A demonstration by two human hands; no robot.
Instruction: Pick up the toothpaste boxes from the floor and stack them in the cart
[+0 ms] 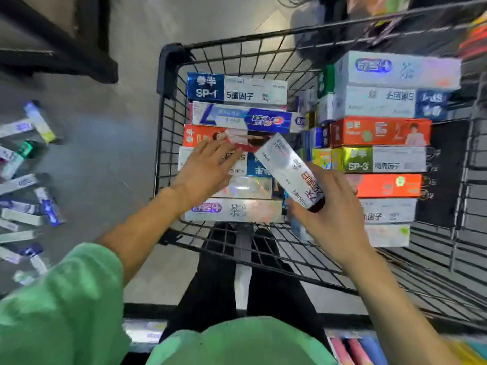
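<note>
A black wire cart [171, 75] holds two stacks of toothpaste boxes: a left stack [237, 88] and a taller right stack [382, 106]. My right hand [334, 214] grips the near end of a white and red toothpaste box [284, 164], held tilted over the gap between the stacks. My left hand [208, 167] lies flat, fingers spread, on top of the left stack and holds nothing. Several more toothpaste boxes [26, 185] lie scattered on the grey floor at the far left.
A dark shelf base [66, 56] stands at the top left. The cart's far and right wire walls [461, 233] enclose the stacks. Coloured packages [355, 349] lie at the bottom right. My legs in black trousers [210, 285] stand behind the cart.
</note>
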